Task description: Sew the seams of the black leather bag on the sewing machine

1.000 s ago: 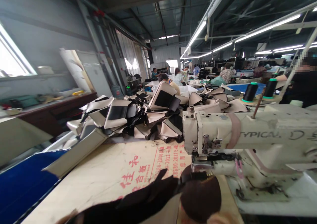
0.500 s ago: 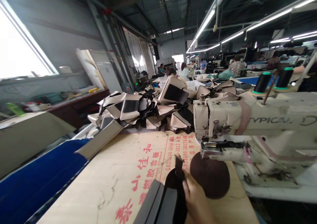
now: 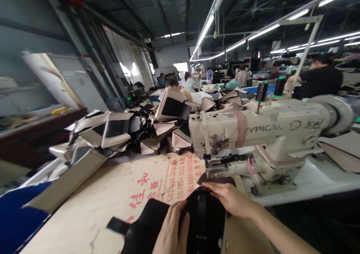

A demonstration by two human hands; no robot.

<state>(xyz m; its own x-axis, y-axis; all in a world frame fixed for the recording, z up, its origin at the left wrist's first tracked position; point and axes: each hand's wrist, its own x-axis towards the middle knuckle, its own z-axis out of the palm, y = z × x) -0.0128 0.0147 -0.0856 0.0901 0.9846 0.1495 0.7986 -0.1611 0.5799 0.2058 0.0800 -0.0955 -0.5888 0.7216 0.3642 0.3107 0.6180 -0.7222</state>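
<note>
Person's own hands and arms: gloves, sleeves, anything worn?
Nothing worn shows. The bare left hand and bare right hand have no gloves or finger guards. The bare right forearm shows no sleeve, watch or band as far as the frame edge. The left wrist and forearm are out of view.

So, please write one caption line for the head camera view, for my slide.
Left hand and right hand hold a black strapped panel beside a cream sewing machine.
</note>
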